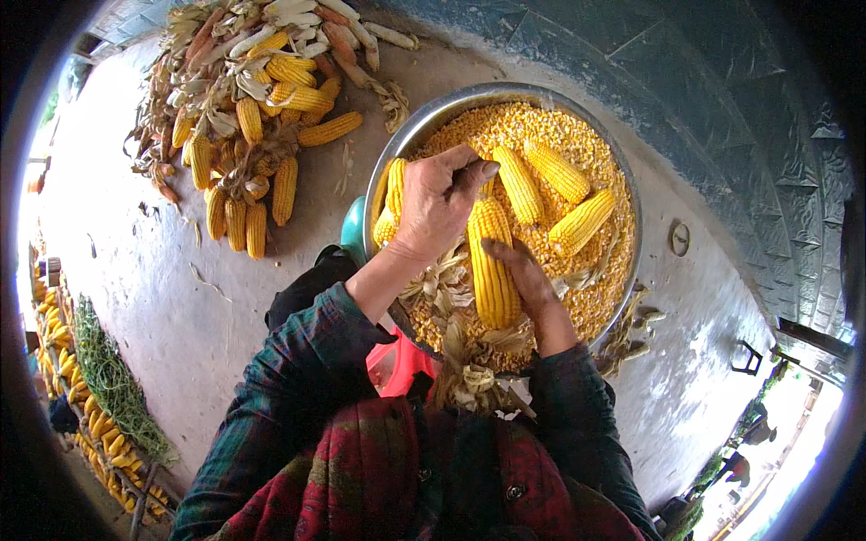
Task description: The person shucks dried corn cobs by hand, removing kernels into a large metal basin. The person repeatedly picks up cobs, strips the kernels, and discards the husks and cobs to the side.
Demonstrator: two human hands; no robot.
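A wide metal basin (632, 203) full of loose corn kernels (561, 125) stands before me. My right hand (531, 280) holds a large yellow corn cob (496, 270) over the basin, thumb across its side. Above the cob's upper end is my left hand (440, 203), its fingers curled and its thumb pointing right; what lies inside the fingers is hidden. Several more cobs (519, 186) rest on the kernels, and others are partly behind my left hand. Dry husks (440, 284) hang around the basin's near side.
A pile of corn cobs (298, 98) with dry husks and bare cores lies on the concrete floor (291, 277) at the upper left. A red plastic object (399, 365) is under the basin's near edge. A metal ring (679, 239) lies at the right. More corn (101, 419) lines the far left.
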